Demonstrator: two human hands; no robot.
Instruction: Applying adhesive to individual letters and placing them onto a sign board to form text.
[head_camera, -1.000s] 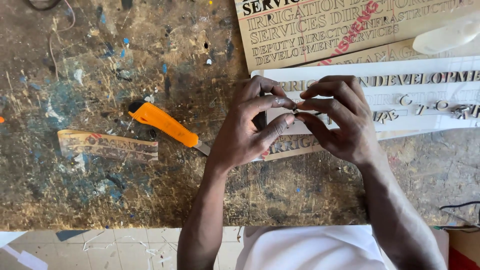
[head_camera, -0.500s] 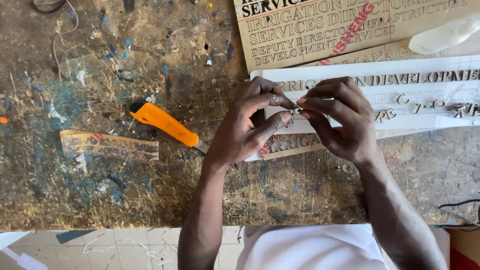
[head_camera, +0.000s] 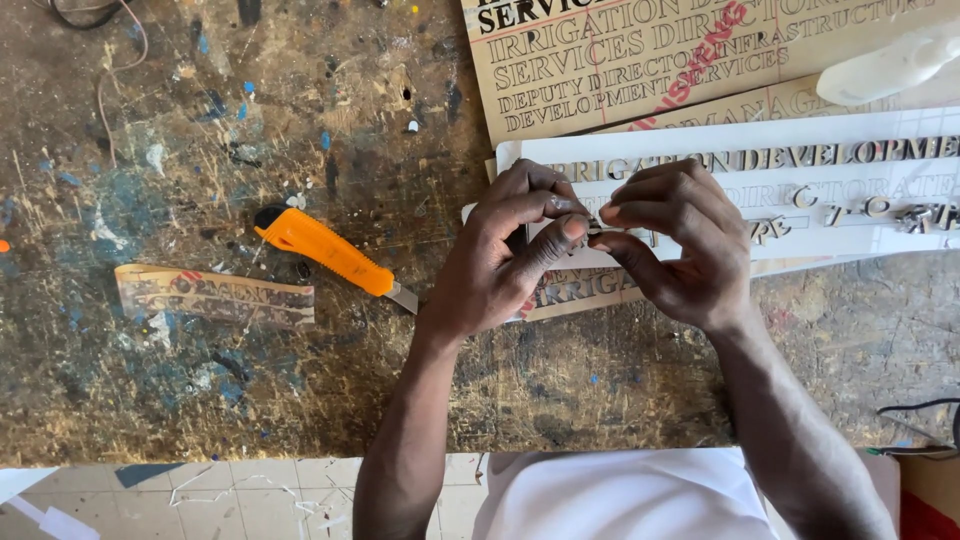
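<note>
My left hand (head_camera: 505, 255) and my right hand (head_camera: 680, 245) meet over a white sheet (head_camera: 860, 210) that carries rows of raised gold letters. Both pinch one small cut-out letter piece (head_camera: 592, 226) between thumb and fingertips; the fingers hide most of it. Several loose letters (head_camera: 860, 212) lie on the sheet to the right of my right hand. An orange utility knife (head_camera: 335, 255) lies on the bench left of my left hand, blade tip pointing toward my wrist.
The paint-stained wooden workbench (head_camera: 200, 150) fills the view. Tan lettered boards (head_camera: 640, 60) lie at the top. A cut strip of lettered backing (head_camera: 215, 295) lies at left. A whitish object (head_camera: 890, 65) rests at top right. Tiled floor (head_camera: 200, 495) shows below the bench edge.
Both hands stay together over the sheet; the fingers have shifted slightly around the small piece. Nothing else has moved.
</note>
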